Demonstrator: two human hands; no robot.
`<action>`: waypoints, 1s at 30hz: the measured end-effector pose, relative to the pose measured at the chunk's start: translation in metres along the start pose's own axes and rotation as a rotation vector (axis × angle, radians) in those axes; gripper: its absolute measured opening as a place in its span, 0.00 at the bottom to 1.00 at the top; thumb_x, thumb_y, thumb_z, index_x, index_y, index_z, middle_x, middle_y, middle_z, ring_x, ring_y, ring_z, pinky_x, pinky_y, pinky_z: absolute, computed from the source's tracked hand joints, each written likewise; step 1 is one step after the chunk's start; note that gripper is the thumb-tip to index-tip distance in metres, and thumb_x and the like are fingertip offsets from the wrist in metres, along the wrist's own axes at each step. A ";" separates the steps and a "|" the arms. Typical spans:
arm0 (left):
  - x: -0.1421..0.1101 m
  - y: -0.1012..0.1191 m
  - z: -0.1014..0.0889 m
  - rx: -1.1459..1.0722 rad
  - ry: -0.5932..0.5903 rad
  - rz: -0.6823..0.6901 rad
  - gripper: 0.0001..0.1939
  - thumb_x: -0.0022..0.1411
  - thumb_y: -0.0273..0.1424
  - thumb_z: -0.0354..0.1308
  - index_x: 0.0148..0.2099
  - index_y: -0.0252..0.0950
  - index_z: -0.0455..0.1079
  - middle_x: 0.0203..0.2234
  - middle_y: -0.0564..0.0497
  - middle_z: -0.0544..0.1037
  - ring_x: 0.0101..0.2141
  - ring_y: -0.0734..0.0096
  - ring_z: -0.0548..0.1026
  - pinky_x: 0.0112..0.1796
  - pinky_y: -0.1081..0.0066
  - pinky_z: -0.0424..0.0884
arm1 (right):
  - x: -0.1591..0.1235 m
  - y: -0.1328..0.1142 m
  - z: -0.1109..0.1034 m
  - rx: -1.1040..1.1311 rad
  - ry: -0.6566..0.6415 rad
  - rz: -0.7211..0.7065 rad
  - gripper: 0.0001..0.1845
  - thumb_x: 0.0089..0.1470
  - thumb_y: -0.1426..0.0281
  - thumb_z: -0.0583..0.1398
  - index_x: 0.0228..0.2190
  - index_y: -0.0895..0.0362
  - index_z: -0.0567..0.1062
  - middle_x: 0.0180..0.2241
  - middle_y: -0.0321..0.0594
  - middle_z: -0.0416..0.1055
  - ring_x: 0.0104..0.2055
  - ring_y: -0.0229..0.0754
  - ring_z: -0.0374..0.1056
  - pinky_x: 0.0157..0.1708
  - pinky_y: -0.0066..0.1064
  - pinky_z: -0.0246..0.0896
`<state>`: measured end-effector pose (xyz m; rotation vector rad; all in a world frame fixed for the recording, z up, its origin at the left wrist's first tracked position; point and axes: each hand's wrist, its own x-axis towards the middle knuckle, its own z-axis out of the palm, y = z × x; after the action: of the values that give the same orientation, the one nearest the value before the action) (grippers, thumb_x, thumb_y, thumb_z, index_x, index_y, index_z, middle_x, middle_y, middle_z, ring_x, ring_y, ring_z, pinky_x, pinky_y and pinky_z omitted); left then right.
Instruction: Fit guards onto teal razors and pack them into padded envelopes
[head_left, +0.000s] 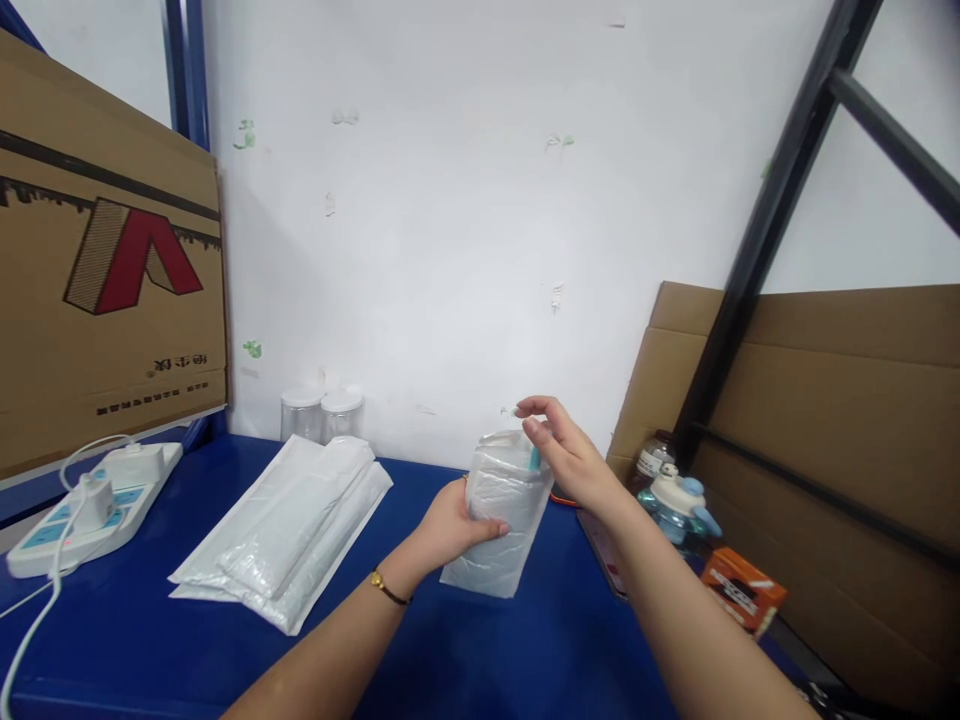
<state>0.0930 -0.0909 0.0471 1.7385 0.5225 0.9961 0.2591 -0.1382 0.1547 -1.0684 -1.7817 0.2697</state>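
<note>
A small white bubble mailer (499, 520) is held tilted above the blue tabletop. My left hand (454, 525) is closed around its left side, thumb across the front. My right hand (566, 450) is at the mailer's upper right edge, its fingers bent over the top and its thumb and fingertips slightly apart. A narrow teal piece (535, 458) shows at the mailer's top beside the right thumb; most of it is hidden and its kind is unclear. To the left, several larger white bubble mailers (300, 530) lie in an overlapping pile.
Two clear jars (341, 415) with white lids stand by the wall. On the left are a power strip (112, 510) with plugs and a printed cardboard box (112, 270). A phone (604, 550), a blue-lidded bottle (675, 510), a brown jar (655, 455) and an orange box (742, 590) sit right.
</note>
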 end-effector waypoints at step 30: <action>-0.022 -0.037 -0.016 -0.215 -0.155 -0.130 0.26 0.43 0.35 0.68 0.44 0.30 0.69 0.38 0.44 0.76 0.40 0.59 0.73 0.43 0.63 0.68 | -0.007 0.014 -0.008 -0.028 0.050 0.128 0.11 0.47 0.63 0.59 0.28 0.58 0.73 0.21 0.35 0.67 0.24 0.36 0.59 0.23 0.27 0.54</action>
<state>0.0711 -0.0842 0.0074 1.5539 0.4082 0.7886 0.2739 -0.1375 0.1455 -1.2021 -1.6795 0.2939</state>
